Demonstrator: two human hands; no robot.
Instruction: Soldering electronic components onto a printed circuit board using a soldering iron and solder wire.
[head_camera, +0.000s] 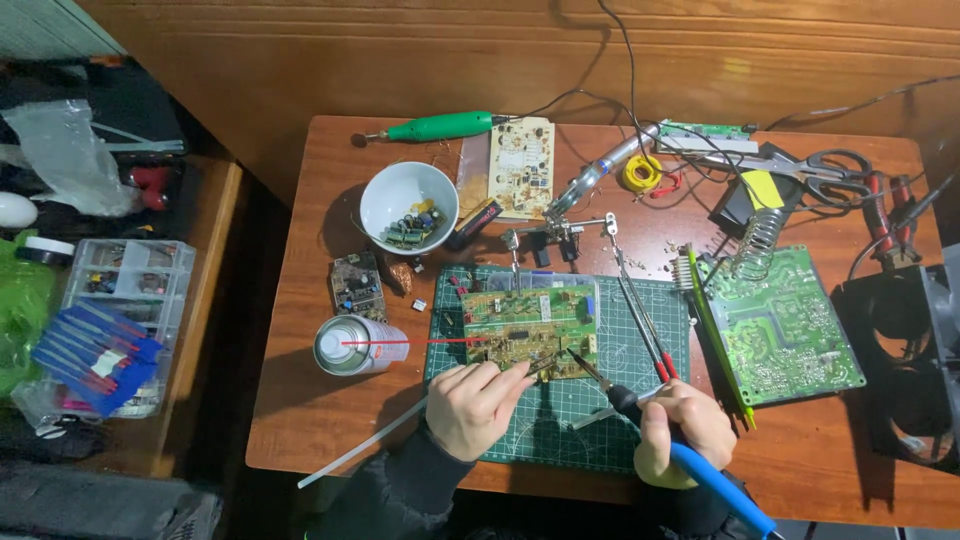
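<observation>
Head view: a yellow-green circuit board (528, 328) is seen lying on a green cutting mat (600, 420) at centre frame, on the wooden desk (300, 400). The left hand (478, 405) is closed at the board's lower edge, pinching a thin tool whose kind cannot be told. The right hand (680, 428), lower right of centre, is clamped on a blue-handled soldering iron (640, 415), its tip touching the board's lower right corner. A spray can (355, 345) lies left of the mat; a white bowl (408, 205) of components stands above it. A larger green board (785, 325) rests at right.
</observation>
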